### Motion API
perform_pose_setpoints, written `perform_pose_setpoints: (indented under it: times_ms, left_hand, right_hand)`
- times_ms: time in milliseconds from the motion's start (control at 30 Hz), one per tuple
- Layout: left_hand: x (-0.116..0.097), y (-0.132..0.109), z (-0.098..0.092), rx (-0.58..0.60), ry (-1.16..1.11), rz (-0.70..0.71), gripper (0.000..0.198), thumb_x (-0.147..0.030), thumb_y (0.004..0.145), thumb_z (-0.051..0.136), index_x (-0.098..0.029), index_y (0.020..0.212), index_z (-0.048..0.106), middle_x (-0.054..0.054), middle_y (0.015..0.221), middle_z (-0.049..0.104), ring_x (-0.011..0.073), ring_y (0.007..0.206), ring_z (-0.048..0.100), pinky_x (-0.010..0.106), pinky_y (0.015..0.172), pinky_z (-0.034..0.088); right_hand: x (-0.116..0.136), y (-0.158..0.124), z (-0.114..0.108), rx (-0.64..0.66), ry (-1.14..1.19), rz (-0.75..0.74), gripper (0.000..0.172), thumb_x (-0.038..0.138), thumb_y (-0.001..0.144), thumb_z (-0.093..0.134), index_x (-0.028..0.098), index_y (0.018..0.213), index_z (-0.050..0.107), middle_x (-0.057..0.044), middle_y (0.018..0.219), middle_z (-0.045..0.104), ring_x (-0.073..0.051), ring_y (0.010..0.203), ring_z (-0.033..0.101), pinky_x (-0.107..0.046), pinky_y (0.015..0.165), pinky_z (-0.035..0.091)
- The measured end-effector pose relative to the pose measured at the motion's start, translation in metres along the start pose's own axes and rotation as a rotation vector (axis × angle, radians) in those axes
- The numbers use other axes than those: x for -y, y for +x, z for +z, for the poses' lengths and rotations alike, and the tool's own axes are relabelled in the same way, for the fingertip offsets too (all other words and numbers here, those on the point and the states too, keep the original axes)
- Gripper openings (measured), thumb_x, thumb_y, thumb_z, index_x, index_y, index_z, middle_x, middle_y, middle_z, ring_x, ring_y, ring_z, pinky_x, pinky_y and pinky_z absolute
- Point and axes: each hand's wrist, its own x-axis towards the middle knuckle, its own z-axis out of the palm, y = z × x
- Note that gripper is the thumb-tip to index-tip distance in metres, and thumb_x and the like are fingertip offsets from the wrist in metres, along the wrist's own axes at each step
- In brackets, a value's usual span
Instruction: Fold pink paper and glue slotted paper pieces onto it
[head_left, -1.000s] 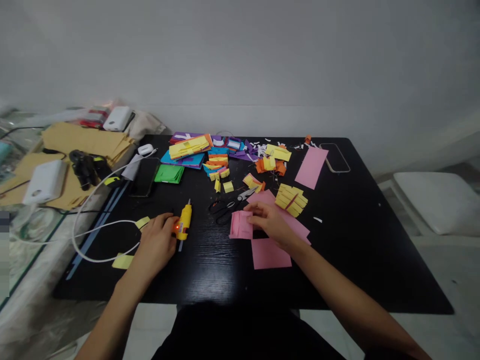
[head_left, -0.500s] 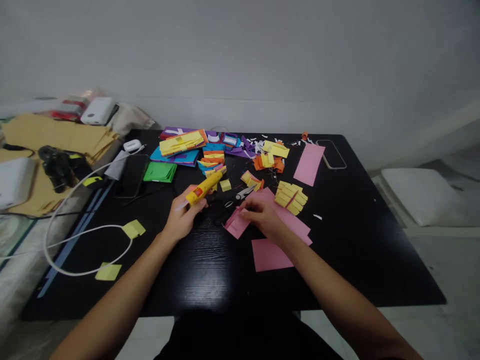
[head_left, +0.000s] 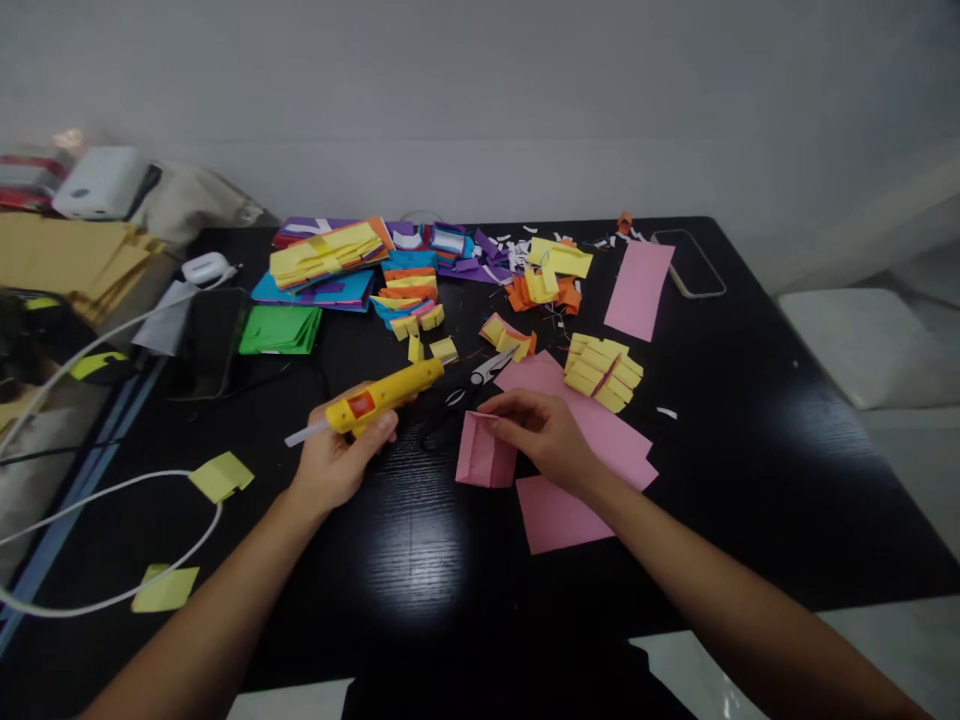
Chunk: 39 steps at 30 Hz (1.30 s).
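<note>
My left hand [head_left: 337,455] is wrapped round a yellow hot glue gun [head_left: 390,391], its nozzle pointing right and a pale glue stick jutting from the back. In my right hand [head_left: 541,432], thumb and fingers pinch the top edge of a small folded pink paper piece [head_left: 484,455], which shows creases. Just beyond it lie scissors [head_left: 487,370] with dark handles. Flat pink sheets [head_left: 566,515] lie under and beside my right wrist. A pleated yellow paper piece [head_left: 604,370] is to the right of that hand.
Folded green paper [head_left: 280,330], yellow strips [head_left: 330,255] and white scraps [head_left: 517,250] spread along the back. Another pink sheet [head_left: 640,290] lies by a phone-shaped case [head_left: 690,265]. A dark phone [head_left: 210,343] and white cable [head_left: 97,605] are at the left.
The view has shifted, with the table appearing larger. The pink piece has turned so its creased face shows upright. The glue gun has tilted flatter, and both hands keep their holds.
</note>
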Motion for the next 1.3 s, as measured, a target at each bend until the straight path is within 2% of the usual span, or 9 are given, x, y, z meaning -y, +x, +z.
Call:
perform_pose_setpoints:
  times_ms: [100, 200, 267, 367, 533, 700, 1133, 1300]
  left_hand:
    - [-0.006, -0.001, -0.003, 0.043, 0.088, 0.089, 0.032, -0.047, 0.100, 0.071, -0.018, 0.109, 0.078, 0.005, 0.085, 0.072, 0.0175, 0.069, 0.065, 0.029, 0.061, 0.054]
    - [-0.014, 0.002, -0.005, 0.127, 0.165, 0.180, 0.025, -0.042, 0.102, 0.069, -0.019, 0.096, 0.076, 0.006, 0.084, 0.070, 0.0230, 0.085, 0.071, 0.034, 0.078, 0.058]
    - [-0.018, 0.004, -0.005, 0.187, 0.217, 0.223, 0.023, -0.037, 0.102, 0.068, -0.020, 0.088, 0.074, 0.007, 0.090, 0.072, 0.0249, 0.092, 0.072, 0.035, 0.082, 0.058]
    - [-0.020, 0.004, -0.002, 0.237, 0.247, 0.253, 0.016, -0.033, 0.102, 0.067, -0.022, 0.092, 0.075, 0.007, 0.096, 0.074, 0.0240, 0.089, 0.072, 0.035, 0.078, 0.058]
    - [-0.022, 0.001, 0.002, 0.248, 0.279, 0.247, 0.008, -0.028, 0.100, 0.067, -0.025, 0.098, 0.074, 0.005, 0.091, 0.074, 0.0228, 0.080, 0.070, 0.034, 0.072, 0.057]
    - [-0.024, 0.001, 0.003, 0.262, 0.307, 0.249, 0.005, -0.026, 0.099, 0.067, -0.024, 0.099, 0.072, 0.005, 0.092, 0.074, 0.0225, 0.080, 0.070, 0.033, 0.071, 0.057]
    - [-0.026, 0.003, 0.006, 0.250, 0.318, 0.249, 0.014, -0.026, 0.099, 0.066, -0.023, 0.086, 0.067, 0.003, 0.083, 0.068, 0.0188, 0.073, 0.062, 0.031, 0.066, 0.051]
    - [-0.025, 0.002, 0.006, 0.228, 0.322, 0.211, 0.013, -0.030, 0.098, 0.067, -0.023, 0.088, 0.071, 0.003, 0.084, 0.069, 0.0188, 0.071, 0.062, 0.031, 0.064, 0.052]
  right_hand:
    - [0.002, -0.001, -0.001, -0.029, -0.002, -0.002, 0.016, 0.038, 0.083, 0.087, 0.025, 0.093, 0.085, -0.004, 0.096, 0.084, -0.020, 0.088, 0.077, -0.034, 0.082, 0.061]
    - [0.002, -0.001, -0.002, -0.121, -0.045, -0.046, 0.014, 0.036, 0.085, 0.085, 0.025, 0.094, 0.086, -0.005, 0.095, 0.086, -0.020, 0.084, 0.078, -0.033, 0.077, 0.062]
    - [0.002, -0.001, -0.003, -0.197, -0.088, -0.086, 0.013, 0.033, 0.086, 0.083, 0.024, 0.094, 0.087, -0.005, 0.091, 0.086, -0.020, 0.079, 0.078, -0.032, 0.072, 0.062]
    - [0.002, -0.002, -0.002, -0.252, -0.093, -0.131, 0.010, 0.029, 0.085, 0.082, 0.025, 0.092, 0.087, -0.004, 0.090, 0.086, -0.020, 0.079, 0.079, -0.033, 0.072, 0.064]
    - [0.003, -0.004, 0.001, -0.248, -0.036, -0.130, 0.008, 0.027, 0.084, 0.083, 0.026, 0.091, 0.085, -0.004, 0.092, 0.087, -0.022, 0.084, 0.082, -0.037, 0.077, 0.068]
    - [0.002, -0.006, 0.004, -0.257, -0.025, -0.141, 0.007, 0.026, 0.085, 0.083, 0.025, 0.092, 0.086, -0.005, 0.095, 0.087, -0.023, 0.088, 0.083, -0.039, 0.082, 0.068]
    - [0.002, -0.009, 0.007, -0.213, 0.029, -0.116, 0.010, 0.025, 0.087, 0.081, 0.026, 0.095, 0.086, -0.005, 0.099, 0.087, -0.024, 0.092, 0.083, -0.043, 0.086, 0.069]
    - [0.002, -0.009, 0.007, -0.213, 0.026, -0.131, 0.009, 0.024, 0.086, 0.081, 0.026, 0.093, 0.085, -0.004, 0.097, 0.087, -0.022, 0.089, 0.082, -0.041, 0.084, 0.069]
